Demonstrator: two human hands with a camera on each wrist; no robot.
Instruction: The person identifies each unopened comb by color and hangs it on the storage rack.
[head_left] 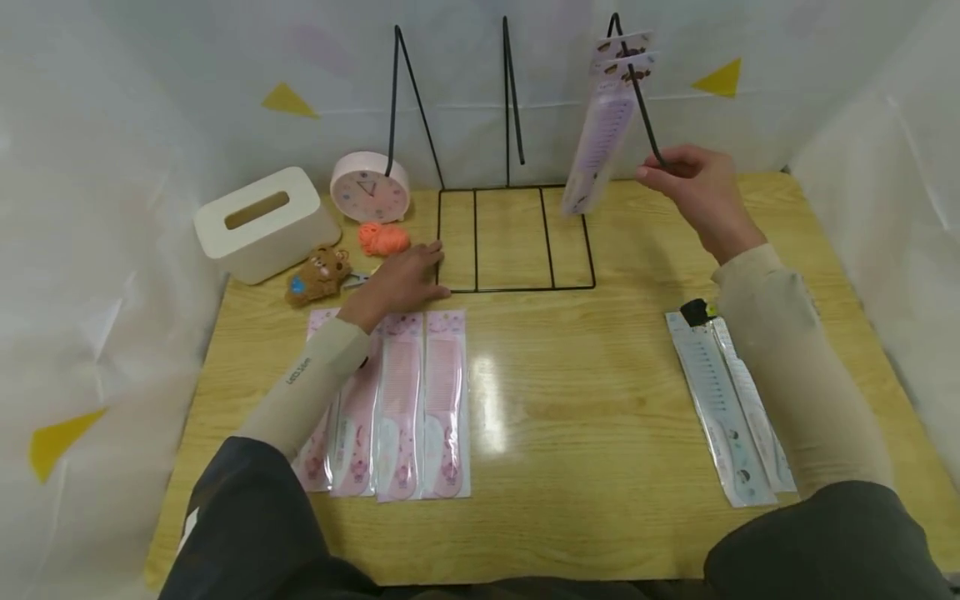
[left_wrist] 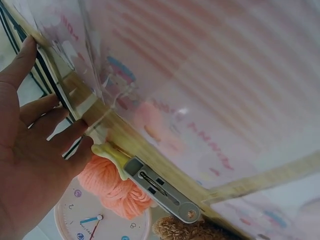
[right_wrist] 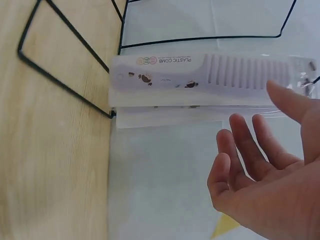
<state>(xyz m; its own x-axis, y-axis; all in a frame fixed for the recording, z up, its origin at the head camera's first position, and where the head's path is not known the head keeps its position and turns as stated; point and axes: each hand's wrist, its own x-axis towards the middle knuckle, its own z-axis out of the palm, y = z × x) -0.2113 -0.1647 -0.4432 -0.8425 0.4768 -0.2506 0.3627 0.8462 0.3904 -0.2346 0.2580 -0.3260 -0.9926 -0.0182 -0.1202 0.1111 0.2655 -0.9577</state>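
My left hand (head_left: 405, 277) rests with extended fingers against the left side of the black wire rack's base (head_left: 517, 290). My right hand (head_left: 693, 187) is raised at the front end of the rack's right hook (head_left: 647, 117). Its thumb and fingers are apart in the right wrist view, and whether they touch the wire is unclear. Two packaged lavender plastic combs (right_wrist: 165, 80) hang from that hook, one behind the other. Several packaged pink combs (head_left: 401, 408) lie side by side below my left hand, partly covered by my left forearm.
Packaged pale blue combs (head_left: 723, 417) lie beside my right forearm, near a small black object (head_left: 697, 312). At the left are a white tissue box (head_left: 262, 225), a pink clock (head_left: 371, 187), orange yarn (head_left: 384, 239), a brown bear toy (head_left: 318, 275) and a grey-yellow folding cutter (left_wrist: 160, 187).
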